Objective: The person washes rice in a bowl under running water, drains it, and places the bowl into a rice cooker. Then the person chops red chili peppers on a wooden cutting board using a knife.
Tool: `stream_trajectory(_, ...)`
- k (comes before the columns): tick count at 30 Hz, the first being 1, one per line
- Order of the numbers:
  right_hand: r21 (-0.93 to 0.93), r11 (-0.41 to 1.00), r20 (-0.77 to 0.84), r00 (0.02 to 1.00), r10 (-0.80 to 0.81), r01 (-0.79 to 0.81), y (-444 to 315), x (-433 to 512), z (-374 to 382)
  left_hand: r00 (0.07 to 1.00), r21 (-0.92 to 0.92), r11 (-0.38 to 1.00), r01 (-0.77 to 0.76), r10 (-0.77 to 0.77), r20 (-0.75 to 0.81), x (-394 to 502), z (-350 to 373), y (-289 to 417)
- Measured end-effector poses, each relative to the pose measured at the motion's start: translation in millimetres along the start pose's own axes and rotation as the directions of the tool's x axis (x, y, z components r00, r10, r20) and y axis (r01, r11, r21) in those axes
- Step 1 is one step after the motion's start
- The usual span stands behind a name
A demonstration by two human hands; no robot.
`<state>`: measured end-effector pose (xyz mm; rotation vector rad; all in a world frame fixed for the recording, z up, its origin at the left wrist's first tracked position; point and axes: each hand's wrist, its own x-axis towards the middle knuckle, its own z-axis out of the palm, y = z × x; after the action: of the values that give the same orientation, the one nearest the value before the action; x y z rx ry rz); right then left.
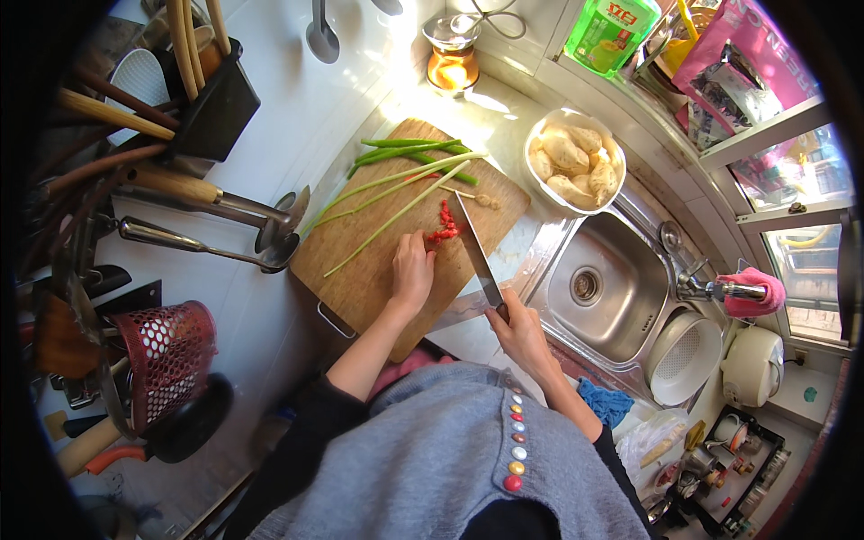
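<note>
My right hand point(521, 332) grips the handle of a kitchen knife point(478, 251). Its long blade lies across the wooden cutting board point(347, 290), tip pointing away from me. Left of the blade is a small heap of chopped red pepper point(444, 233). My left hand point(413, 270) rests on the board with curled fingers, its fingertips at the heap's near side; whether a piece is pinched there is hidden. Pale green stalks point(391, 231) fan across the board's left part. Darker green lengths point(405, 150) lie at the far end, and a pale root end point(487, 201) is beyond the knife tip.
A white bowl point(567, 208) of pale tubers point(568, 154) stands beyond the board, right of a lit glass lamp point(452, 67). Right is a steel sink point(607, 290) with a white colander point(682, 364). Ladles point(277, 253) and a utensil holder point(214, 108) jut from the left.
</note>
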<state>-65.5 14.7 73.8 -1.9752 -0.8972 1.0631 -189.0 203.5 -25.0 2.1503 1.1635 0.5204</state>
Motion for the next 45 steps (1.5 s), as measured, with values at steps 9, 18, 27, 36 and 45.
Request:
stream_trajectory(9, 0.032, 0.997, -0.063, 0.996, 0.071, -0.069, 18, 15, 13, 0.993, 0.02, 0.995, -0.095, 0.097, -0.068, 34, 29, 8)
stream_trajectory(18, 0.116, 0.99, -0.07, 0.994, 0.084, -0.075, 12, 18, 15, 0.978, 0.134, 0.976, -0.174, 0.187, -0.097, 89, -16, -8)
stream_trajectory(27, 0.189, 0.976, -0.049, 0.992, 0.117, -0.106, 7, 9, 11, 0.871, 0.325, 0.812, -0.485, 0.48, 0.1, 133, -30, -24)
stream_trajectory(36, 0.237, 0.963, -0.039, 0.989, 0.139, -0.126, 7, 15, 20, 0.773, 0.423, 0.666, -0.614, 0.615, 0.155, 142, -24, -23)
stream_trajectory(45, 0.233, 0.966, -0.029, 0.992, 0.125, -0.115, 5, 3, 4, 0.738, 0.582, 0.516, -0.628, 0.632, 0.236, 148, -12, -25)
